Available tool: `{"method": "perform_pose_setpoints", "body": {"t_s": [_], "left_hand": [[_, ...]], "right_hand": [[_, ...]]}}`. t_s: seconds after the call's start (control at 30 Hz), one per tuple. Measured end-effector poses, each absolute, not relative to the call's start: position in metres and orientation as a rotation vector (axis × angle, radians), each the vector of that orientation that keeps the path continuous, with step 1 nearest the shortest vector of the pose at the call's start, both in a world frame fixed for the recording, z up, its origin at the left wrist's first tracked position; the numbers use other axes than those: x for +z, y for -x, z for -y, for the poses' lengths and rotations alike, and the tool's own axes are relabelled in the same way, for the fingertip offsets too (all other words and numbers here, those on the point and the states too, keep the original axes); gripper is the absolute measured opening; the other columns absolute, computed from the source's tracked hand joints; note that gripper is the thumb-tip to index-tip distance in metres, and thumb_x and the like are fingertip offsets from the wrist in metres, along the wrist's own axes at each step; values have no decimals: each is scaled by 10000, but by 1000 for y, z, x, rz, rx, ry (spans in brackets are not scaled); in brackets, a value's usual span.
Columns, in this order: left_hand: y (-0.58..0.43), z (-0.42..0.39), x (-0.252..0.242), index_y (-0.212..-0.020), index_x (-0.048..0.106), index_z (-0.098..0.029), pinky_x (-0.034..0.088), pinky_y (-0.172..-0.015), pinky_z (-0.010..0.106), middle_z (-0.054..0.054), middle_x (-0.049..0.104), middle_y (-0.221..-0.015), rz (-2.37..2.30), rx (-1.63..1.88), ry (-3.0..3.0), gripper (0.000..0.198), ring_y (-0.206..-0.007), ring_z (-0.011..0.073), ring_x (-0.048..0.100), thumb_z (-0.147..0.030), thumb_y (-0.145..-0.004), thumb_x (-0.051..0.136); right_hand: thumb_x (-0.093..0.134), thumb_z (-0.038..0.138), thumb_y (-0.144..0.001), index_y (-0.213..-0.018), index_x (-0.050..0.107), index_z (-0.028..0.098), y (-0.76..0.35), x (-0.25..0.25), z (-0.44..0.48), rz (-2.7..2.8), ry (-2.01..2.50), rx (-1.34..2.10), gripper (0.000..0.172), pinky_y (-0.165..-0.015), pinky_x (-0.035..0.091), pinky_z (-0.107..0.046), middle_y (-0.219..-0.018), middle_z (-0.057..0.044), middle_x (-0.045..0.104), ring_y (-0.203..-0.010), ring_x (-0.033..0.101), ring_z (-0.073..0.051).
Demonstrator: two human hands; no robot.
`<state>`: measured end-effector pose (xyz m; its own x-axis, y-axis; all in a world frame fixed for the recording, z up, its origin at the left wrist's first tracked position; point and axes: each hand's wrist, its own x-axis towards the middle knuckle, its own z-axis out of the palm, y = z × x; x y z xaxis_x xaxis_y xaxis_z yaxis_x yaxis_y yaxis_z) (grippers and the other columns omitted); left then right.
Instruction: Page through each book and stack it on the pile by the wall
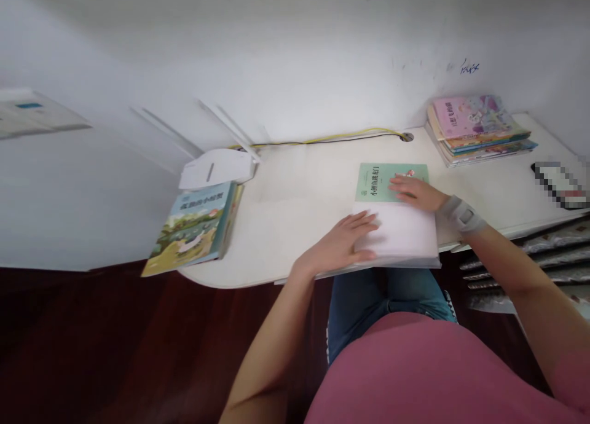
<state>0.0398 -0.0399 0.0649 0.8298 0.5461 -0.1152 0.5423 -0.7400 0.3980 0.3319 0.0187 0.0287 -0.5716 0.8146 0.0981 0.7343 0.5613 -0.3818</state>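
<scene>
Here on the white desk (286,233) the green book (369,181) has centre stage, lying at the near edge right in front of the person, Chinese title running up its cover. The left hand (343,239) is spread over the white sheet-like surface (405,230) on the book's near part, fingers stretched out, thumb apart, nothing gripped. Whether that white surface is a loose sheet or part of the book, I can't tell. And the right hand (417,193), with a pale band (463,215) at its wrist, lies across the green cover, fingers extended and unclenched, pressing on no more than the top face.

To the back, a round cable hole (407,137) in the desktop takes in a yellow cable (369,131) and a black one (332,140), both running along the wall from near the white router (216,166). Just in front of that router sits the left book stack (193,224), a riverside scene on its top cover, one corner jutting past the desk edge. Over at far right, the right book stack (479,126) is topped by a pink cover. Below the desk at right, clear plastic wrapping (548,246) encloses patterned items, too blurred to identify.
</scene>
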Motion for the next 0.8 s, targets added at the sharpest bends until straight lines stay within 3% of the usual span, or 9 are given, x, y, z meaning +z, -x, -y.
{"method": "perform_pose_setpoints", "body": {"t_s": [0.1, 0.17, 0.23, 0.3, 0.43, 0.57, 0.63, 0.7, 0.8], "left_hand": [[-2, 46, 54, -1463, 367, -281, 201, -1178, 479, 61, 172, -1596, -857, -48, -2631, 831, -1478, 281, 114, -710, -772, 537], [7, 53, 42, -1423, 435, -296, 208, -1167, 525, 62, 169, -1595, -899, -43, -2694, 701, -1476, 301, 95, -609, -813, 581], [6, 59, 31, -1301, 577, -306, 221, -1164, 533, 38, 275, -1566, -859, 40, -2769, 424, -1474, 282, 111, -449, -904, 540], [2, 63, 24, -1165, 672, -291, 276, -1156, 505, 24, 451, -1476, -746, 204, -2813, 297, -1455, 243, 215, -331, -955, 466], [-1, 66, 31, -1114, 685, -253, 503, -998, 375, 34, 699, -1188, -539, 642, -2733, 297, -1168, 171, 616, -243, -964, 429], [-15, 49, 56, -1073, 692, -301, 578, -827, 315, -7, 758, -1009, -788, 1030, -2527, 246, -891, 152, 719, -263, -941, 488], [-34, 26, 65, -1110, 672, -304, 572, -843, 334, 6, 738, -1080, -1059, 1243, -2333, 245, -929, 171, 710, -348, -933, 509], [-56, -4, 68, -1331, 514, -291, 543, -901, 377, 67, 622, -1307, -1246, 1458, -2095, 437, -1080, 209, 657, -452, -925, 498], [-90, -43, 59, -1499, 240, -257, 316, -1122, 487, 129, 303, -1558, -1411, 1514, -2103, 710, -1419, 286, 316, -534, -898, 496]], "right_hand": [[378, 460, -958, -1318, 568, 248, -366, 28, 30, 2425, 1238, 503, 460, -1122, 352, -465, -1400, -79, 541, -1333, 455, -206], [490, 581, -880, -1320, 571, 266, -379, 23, 67, 2519, 1205, 497, 547, -1140, 312, -493, -1437, -92, 497, -1380, 388, -244], [606, 662, -763, -1340, 556, 264, -381, 16, 102, 2601, 1210, 433, 703, -1154, 253, -541, -1504, -133, 386, -1420, 298, -299], [650, 663, -725, -1383, 505, 285, -375, 9, 128, 2658, 1207, 358, 772, -1154, 214, -578, -1533, -141, 323, -1439, 238, -316], [548, 387, -908, -1359, 517, 307, -366, 13, 144, 2529, 1131, 226, 459, -1134, 266, -578, -1491, -93, 425, -1419, 305, -266], [460, 306, -953, -1242, 623, 280, -366, 43, 115, 2201, 1017, 383, 333, -1008, 491, -401, -1238, -60, 666, -1188, 594, -193], [513, 376, -928, -1096, 697, 287, -364, 58, 84, 2001, 1134, 416, 264, -916, 544, -368, -1113, -41, 718, -1046, 667, -201], [551, 453, -893, -949, 725, 270, -361, 64, 43, 1777, 1242, 406, 258, -845, 556, -358, -971, -33, 741, -924, 690, -205], [601, 484, -833, -1019, 682, 206, -358, 53, -20, 1537, 1340, 493, 344, -705, 543, -332, -767, -18, 694, -737, 656, -179]]}}
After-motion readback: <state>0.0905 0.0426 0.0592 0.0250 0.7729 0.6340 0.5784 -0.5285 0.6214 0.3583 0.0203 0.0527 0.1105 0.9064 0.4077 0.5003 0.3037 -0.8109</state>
